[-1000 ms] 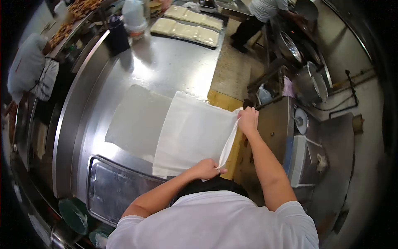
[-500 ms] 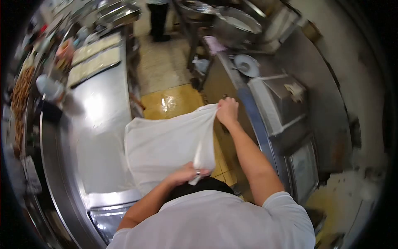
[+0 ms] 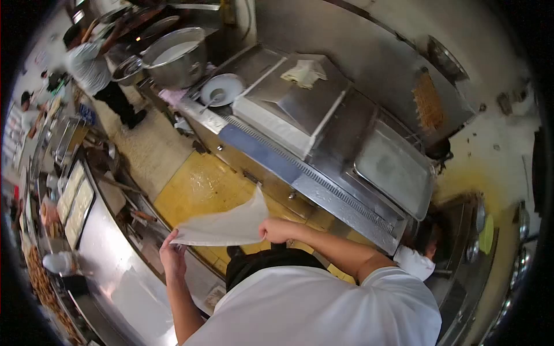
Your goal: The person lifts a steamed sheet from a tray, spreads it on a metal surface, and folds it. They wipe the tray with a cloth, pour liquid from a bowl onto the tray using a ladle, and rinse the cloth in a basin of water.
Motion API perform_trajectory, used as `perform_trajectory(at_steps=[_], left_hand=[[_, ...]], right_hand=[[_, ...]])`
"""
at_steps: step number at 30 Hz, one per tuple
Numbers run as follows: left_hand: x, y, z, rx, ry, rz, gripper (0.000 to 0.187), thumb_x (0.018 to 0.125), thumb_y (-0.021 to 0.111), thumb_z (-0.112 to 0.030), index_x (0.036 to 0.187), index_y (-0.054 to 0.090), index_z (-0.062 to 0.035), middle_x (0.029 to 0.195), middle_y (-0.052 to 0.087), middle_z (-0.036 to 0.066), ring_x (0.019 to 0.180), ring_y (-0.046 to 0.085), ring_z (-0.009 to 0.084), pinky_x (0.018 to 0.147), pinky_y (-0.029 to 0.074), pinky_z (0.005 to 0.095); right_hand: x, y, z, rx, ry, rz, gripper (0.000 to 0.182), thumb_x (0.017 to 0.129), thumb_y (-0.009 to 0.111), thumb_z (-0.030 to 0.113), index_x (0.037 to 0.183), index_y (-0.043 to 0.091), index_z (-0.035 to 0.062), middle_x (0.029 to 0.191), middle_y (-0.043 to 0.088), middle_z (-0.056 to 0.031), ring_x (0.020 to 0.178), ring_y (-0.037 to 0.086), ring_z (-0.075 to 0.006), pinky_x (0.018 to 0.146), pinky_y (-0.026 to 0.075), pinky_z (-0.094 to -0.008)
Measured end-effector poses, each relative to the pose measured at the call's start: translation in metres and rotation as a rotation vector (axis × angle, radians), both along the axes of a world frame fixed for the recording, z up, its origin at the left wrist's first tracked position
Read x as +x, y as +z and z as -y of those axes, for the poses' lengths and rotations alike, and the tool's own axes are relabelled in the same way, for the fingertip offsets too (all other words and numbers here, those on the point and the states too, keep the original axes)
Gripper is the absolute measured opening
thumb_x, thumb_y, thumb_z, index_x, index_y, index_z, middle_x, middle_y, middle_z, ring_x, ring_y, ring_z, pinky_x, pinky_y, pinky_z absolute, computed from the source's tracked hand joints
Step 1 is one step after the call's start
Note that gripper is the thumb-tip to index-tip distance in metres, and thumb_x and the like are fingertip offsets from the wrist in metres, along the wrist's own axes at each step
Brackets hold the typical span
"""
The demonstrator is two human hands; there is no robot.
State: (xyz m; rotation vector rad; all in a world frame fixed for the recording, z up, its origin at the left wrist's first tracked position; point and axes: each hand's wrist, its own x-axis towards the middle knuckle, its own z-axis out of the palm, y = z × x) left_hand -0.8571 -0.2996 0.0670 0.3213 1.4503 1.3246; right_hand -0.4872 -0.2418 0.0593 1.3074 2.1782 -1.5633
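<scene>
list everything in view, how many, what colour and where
cloth: 1, white, between the hands
floor tiles: several, yellow, below cloth
pot: 1, silver, upper left
dish: 1, white, beside pot
small cloth: 1, cream, on metal box
metal box: 1, silver, upper middle
rectangular tray: 1, silver, right
pale slabs: 2 rows, cream, left
co-workers: 2 or more, upper left
left hand, right hand: 1 each, bare, gripping cloth

The white cloth (image 3: pixel 228 225) has moved off the steel table (image 3: pixel 107 236).
</scene>
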Motion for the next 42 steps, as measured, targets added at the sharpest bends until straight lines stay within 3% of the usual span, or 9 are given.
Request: perform_trajectory(at_steps=[4, 9, 15, 17, 19, 24, 29, 38, 42], left_hand=[[0.065, 0.010, -0.054, 0.122, -0.096, 0.288, 0.021, 0.097, 0.044, -0.010, 0.097, 0.065, -0.0065, 0.103, 0.069, 0.011, 0.094, 0.066, 0.0269, 0.086, 0.055, 0.0406], [0.161, 0.061, -0.117, 0.150, -0.833, 0.367, 0.036, 0.090, 0.054, -0.039, 0.102, 0.062, -0.0059, 0.099, 0.063, 0.007, 0.092, 0.061, 0.0208, 0.076, 0.051, 0.0352], [0.208, 0.167, -0.192, 0.503, -1.249, 0.180, 0.012, 0.088, 0.066, -0.011, 0.099, 0.062, -0.0086, 0.097, 0.058, -0.004, 0.088, 0.054, 0.0074, 0.076, 0.047, 0.0245], [0.220, 0.192, -0.215, 0.518, -1.267, 0.192, 0.019, 0.084, 0.067, 0.002, 0.099, 0.061, -0.0083, 0.097, 0.057, -0.005, 0.090, 0.053, 0.0061, 0.076, 0.046, 0.0230], [0.247, 0.203, -0.234, 0.656, -1.279, 0.012, 0.024, 0.083, 0.065, 0.009, 0.100, 0.061, -0.0074, 0.099, 0.058, -0.004, 0.092, 0.055, 0.0069, 0.079, 0.048, 0.0245], [0.347, 0.236, -0.261, 1.039, -1.238, -0.125, 0.028, 0.084, 0.064, 0.008, 0.109, 0.064, -0.0040, 0.111, 0.066, 0.004, 0.106, 0.061, 0.0154, 0.093, 0.048, 0.0289], [0.461, 0.280, -0.266, 1.193, -1.059, -0.098, 0.044, 0.086, 0.071, 0.001, 0.128, 0.058, -0.0018, 0.113, 0.068, 0.011, 0.102, 0.065, 0.0183, 0.091, 0.052, 0.0315], [0.631, 0.216, -0.264, 0.983, -1.116, 0.155, 0.043, 0.090, 0.070, 0.001, 0.130, 0.055, 0.0006, 0.118, 0.068, 0.012, 0.108, 0.064, 0.0184, 0.095, 0.051, 0.0316], [0.664, 0.106, -0.247, 0.906, -1.457, -0.227, 0.054, 0.090, 0.076, -0.020, 0.138, 0.055, -0.0046, 0.127, 0.066, 0.016, 0.118, 0.064, 0.0289, 0.103, 0.049, 0.0412]], right_hand=[[0.011, 0.017, -0.008, 0.199, -0.254, -0.088, 0.066, 0.081, 0.061, 0.006, 0.147, 0.050, 0.0046, 0.144, 0.053, -0.0253, 0.134, 0.051, -0.0416, 0.112, 0.043, -0.0456], [0.011, 0.063, -0.059, 0.751, -0.394, -0.424, 0.079, 0.078, 0.070, 0.014, 0.152, 0.042, 0.0037, 0.156, 0.039, -0.0239, 0.145, 0.037, -0.0399, 0.117, 0.036, -0.0416], [0.046, 0.030, -0.074, 0.110, -0.581, -0.107, 0.045, 0.079, 0.075, 0.011, 0.123, 0.068, 0.0061, 0.114, 0.071, -0.0192, 0.098, 0.068, -0.0350, 0.089, 0.055, -0.0439], [0.079, -0.010, -0.056, 0.387, -0.676, -0.174, 0.024, 0.079, 0.076, 0.012, 0.101, 0.073, 0.0028, 0.085, 0.073, -0.0114, 0.072, 0.067, -0.0261, 0.067, 0.055, -0.0405], [0.106, 0.035, -0.034, 0.008, -1.168, -0.269, 0.021, 0.081, 0.075, 0.014, 0.099, 0.073, 0.0034, 0.081, 0.071, -0.0057, 0.069, 0.065, -0.0189, 0.060, 0.054, -0.0355], [0.207, 0.118, 0.005, 0.385, -1.688, -0.350, 0.035, 0.084, 0.069, 0.006, 0.119, 0.066, 0.0066, 0.098, 0.070, -0.0054, 0.083, 0.066, -0.0150, 0.070, 0.055, -0.0322], [0.295, 0.235, 0.018, 0.969, -1.728, -0.512, 0.030, 0.089, 0.060, 0.001, 0.118, 0.068, 0.0024, 0.098, 0.070, -0.0014, 0.086, 0.063, -0.0106, 0.079, 0.050, -0.0279], [0.441, 0.197, 0.033, 0.968, -1.890, -0.340, 0.019, 0.087, 0.061, 0.001, 0.104, 0.070, 0.0016, 0.090, 0.069, -0.0019, 0.080, 0.062, -0.0121, 0.075, 0.047, -0.0278], [0.505, 0.083, 0.050, 0.914, -1.610, 0.557, 0.028, 0.081, 0.066, 0.007, 0.108, 0.071, 0.0013, 0.099, 0.074, -0.0166, 0.092, 0.070, -0.0279, 0.086, 0.052, -0.0366]])
